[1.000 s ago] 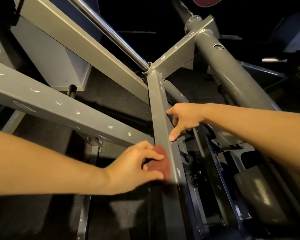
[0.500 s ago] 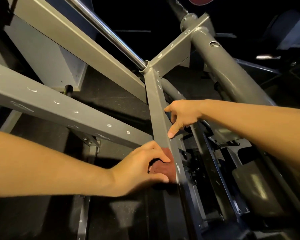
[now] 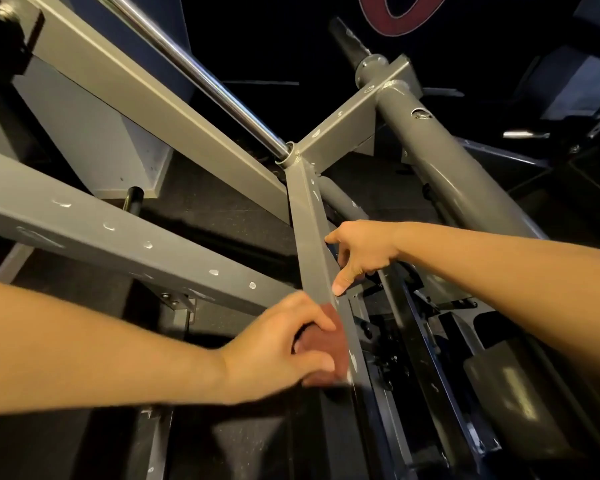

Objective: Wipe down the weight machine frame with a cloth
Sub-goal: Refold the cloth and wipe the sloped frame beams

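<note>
A grey square steel beam [image 3: 309, 230] of the weight machine frame runs from a welded joint down the middle of the view. My left hand [image 3: 278, 348] grips a reddish-brown cloth [image 3: 329, 344] and presses it against the left face of that beam, low down. My right hand [image 3: 357, 251] rests on the beam's right edge a little higher, fingers curled, with the thumb pointing down against the metal. Nothing is held in that hand.
A second grey beam [image 3: 118, 237] with chipped paint crosses from the left to the joint. A chrome guide rod [image 3: 201, 77] and a thick round grey tube [image 3: 447, 161] rise behind. Black linkage and a dark pad [image 3: 499, 393] lie below right.
My left hand has slid the cloth a short way down the beam towards me. My right hand has kept its place on the beam's right edge.
</note>
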Action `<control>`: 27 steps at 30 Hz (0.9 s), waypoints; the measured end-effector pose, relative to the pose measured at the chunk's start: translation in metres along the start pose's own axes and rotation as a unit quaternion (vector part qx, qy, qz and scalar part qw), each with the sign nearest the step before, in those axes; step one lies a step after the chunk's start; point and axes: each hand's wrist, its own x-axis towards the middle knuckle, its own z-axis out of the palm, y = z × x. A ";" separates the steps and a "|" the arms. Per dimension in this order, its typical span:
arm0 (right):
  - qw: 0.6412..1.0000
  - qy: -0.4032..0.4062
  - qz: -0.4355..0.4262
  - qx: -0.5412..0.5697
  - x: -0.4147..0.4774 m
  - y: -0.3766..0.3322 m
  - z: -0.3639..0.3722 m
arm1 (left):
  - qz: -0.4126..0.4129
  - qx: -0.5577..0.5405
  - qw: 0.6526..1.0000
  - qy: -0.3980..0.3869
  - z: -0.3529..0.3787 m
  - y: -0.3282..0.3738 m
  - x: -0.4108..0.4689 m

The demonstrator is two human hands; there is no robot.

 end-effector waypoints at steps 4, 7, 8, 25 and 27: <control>1.000 -0.004 -0.005 0.005 0.001 -0.001 -0.001 | -0.131 -0.021 0.987 0.094 -0.033 -0.032 0.053; 1.000 -0.008 0.003 0.001 0.000 0.000 -0.001 | -0.134 -0.034 0.986 0.097 -0.021 -0.023 0.038; 1.000 -0.007 0.007 0.005 0.000 0.000 -0.002 | -0.112 -0.027 0.991 0.075 -0.014 -0.014 0.021; 0.973 0.210 0.096 0.007 -0.001 -0.009 -0.010 | -0.180 0.010 0.972 0.149 -0.085 -0.034 0.131; 0.952 0.262 0.096 0.127 -0.003 -0.014 -0.013 | -0.133 0.005 0.979 0.152 -0.092 -0.026 0.129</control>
